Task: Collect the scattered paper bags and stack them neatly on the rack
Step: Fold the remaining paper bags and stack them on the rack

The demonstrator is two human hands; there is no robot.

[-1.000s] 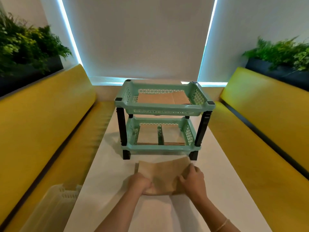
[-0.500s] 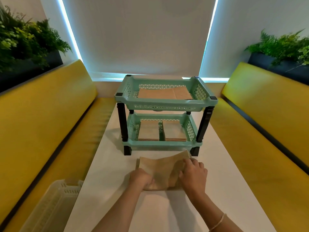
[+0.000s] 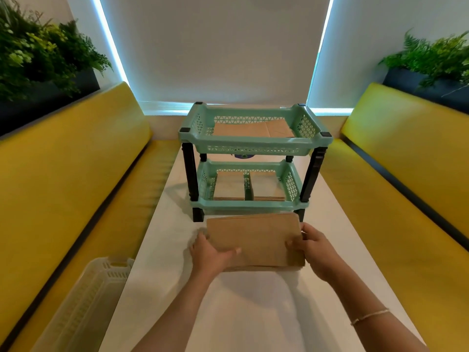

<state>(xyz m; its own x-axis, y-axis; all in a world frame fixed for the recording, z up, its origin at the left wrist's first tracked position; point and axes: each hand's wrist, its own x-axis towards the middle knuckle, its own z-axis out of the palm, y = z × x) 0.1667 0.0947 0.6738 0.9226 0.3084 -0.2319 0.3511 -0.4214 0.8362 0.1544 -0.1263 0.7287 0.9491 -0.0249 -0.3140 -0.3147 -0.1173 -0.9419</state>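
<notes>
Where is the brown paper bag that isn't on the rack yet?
Centre of the head view: the paper bag is held between the left hand and right hand, just before the green rack.

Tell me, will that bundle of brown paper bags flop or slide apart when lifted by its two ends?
Probably only a little. The paper bags lie flat with layered edges along the near side, so the bundle likely has some stiffness. The left hand and right hand grip opposite ends, which should limit sagging. Smooth paper layers may still slip if the grip loosens.
</notes>
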